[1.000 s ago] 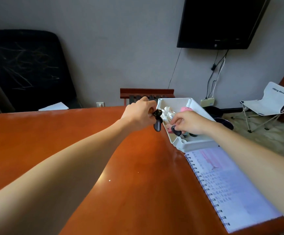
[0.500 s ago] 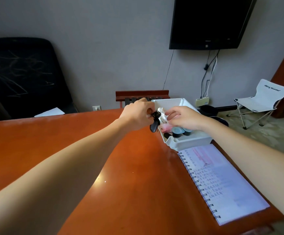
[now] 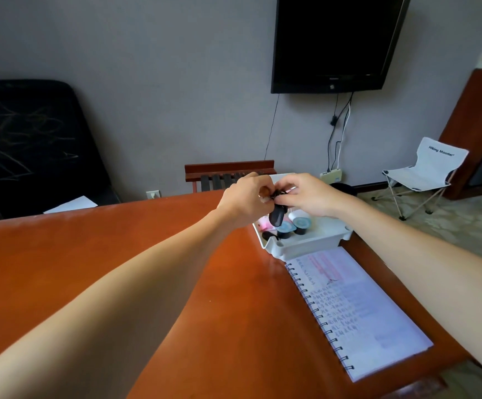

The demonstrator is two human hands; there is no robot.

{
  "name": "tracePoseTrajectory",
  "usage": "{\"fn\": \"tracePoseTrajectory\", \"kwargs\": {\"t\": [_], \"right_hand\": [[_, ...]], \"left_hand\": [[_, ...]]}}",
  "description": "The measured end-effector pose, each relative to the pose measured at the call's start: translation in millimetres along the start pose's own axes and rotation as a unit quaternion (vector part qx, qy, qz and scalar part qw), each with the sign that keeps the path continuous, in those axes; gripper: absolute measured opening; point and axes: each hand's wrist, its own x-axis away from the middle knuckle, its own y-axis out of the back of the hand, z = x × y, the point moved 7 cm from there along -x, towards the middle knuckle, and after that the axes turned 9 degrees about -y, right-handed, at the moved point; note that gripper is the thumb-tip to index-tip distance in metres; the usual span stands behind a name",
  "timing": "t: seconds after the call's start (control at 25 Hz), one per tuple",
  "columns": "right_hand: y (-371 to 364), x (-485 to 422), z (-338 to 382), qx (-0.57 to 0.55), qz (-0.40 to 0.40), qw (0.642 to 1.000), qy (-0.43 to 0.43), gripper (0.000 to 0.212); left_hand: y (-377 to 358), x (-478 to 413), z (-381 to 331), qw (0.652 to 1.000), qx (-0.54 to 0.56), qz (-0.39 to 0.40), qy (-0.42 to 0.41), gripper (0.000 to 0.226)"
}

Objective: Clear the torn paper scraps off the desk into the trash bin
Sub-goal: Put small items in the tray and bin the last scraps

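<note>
A white tray-like bin sits at the desk's far right edge, holding small dark cups with blue lids, a pink item and something white. Above it my left hand pinches a small black object that hangs down. My right hand meets it there, fingers curled on the top of the same black object. No torn paper scraps show on the orange-brown desk.
An open spiral notebook with handwriting lies near the desk's right edge, just in front of the bin. A white sheet rests on the black chair at left. A wooden rack, folding chair and wall screen stand beyond the desk.
My right hand rose out of the bin and came to the black object held by my left hand. The view shifted left and down a little.
</note>
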Motion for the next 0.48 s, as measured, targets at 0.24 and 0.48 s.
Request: {"fn": "tracePoseTrajectory", "kwargs": {"t": [0.24, 0.48], "right_hand": [[14, 5, -27, 0.029, -0.007, 0.999, -0.035, 0.014], [15, 6, -52, 0.119, 0.025, 0.991, -0.062, 0.015]], "left_hand": [[-35, -1, -7, 0.997, 0.047, 0.058, -0.015, 0.023], [-47, 8, -2, 0.994, -0.015, 0.111, -0.013, 0.031]]}}
